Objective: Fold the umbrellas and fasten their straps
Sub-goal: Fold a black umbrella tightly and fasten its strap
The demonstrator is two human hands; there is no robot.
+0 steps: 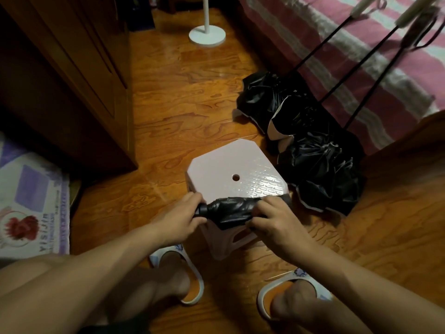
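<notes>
Left hand (179,219) curled round one end of a rolled black umbrella (230,209), right hand (277,221) gripping the other. Held across the near edge of the pink stool (231,169). Unfolded umbrellas (320,165) heaped on the floor (183,92) just beside it.

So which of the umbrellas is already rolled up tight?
The umbrella gripped by both hands, left hand and right hand; the loose umbrellas lie unfolded on the floor.

Left of the pink stool (231,169) the wooden floor (173,112) lies open up to the wardrobe (72,80); at right, two crumpled black umbrellas (320,165) block the way toward the bed (349,56).
</notes>
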